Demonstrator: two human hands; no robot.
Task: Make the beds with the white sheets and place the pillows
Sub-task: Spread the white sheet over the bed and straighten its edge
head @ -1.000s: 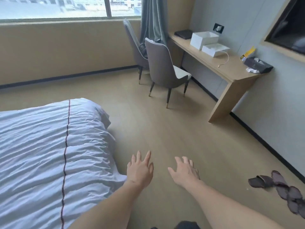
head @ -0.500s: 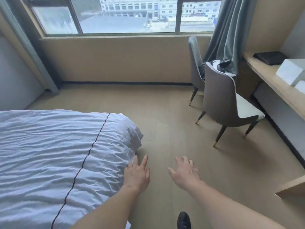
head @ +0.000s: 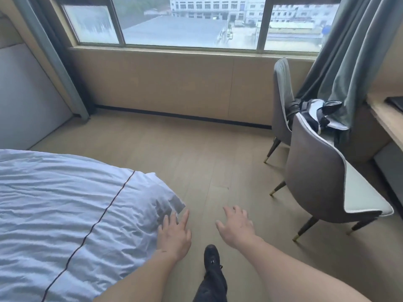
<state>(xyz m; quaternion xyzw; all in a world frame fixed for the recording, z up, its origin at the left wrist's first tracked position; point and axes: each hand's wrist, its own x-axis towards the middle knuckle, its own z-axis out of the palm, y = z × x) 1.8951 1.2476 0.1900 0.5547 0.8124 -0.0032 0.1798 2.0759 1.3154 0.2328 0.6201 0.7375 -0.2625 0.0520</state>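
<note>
A bed covered with a wrinkled white sheet (head: pixel 54 210) fills the lower left; a thin dark stripe runs across the sheet near its foot end. The sheet's corner (head: pixel 161 199) hangs over the bed's near right corner. My left hand (head: pixel 174 236) hovers palm down beside that corner, fingers spread, holding nothing. My right hand (head: pixel 236 228) is stretched out over the floor to the right, also spread and empty. No pillow is in view.
Two grey chairs (head: pixel 322 177) stand at the right, clothes piled on the far one (head: pixel 283 101). A desk edge (head: pixel 386 120) and grey curtain (head: pixel 349 51) are at far right. The window wall (head: pixel 174 83) lies ahead. My dark shoe (head: pixel 211 256) steps on the wooden floor.
My view has swung left, from the desk toward the window. The bed corner now lies closer to my left hand, and my foot has stepped forward. Both hands stay spread and empty.
</note>
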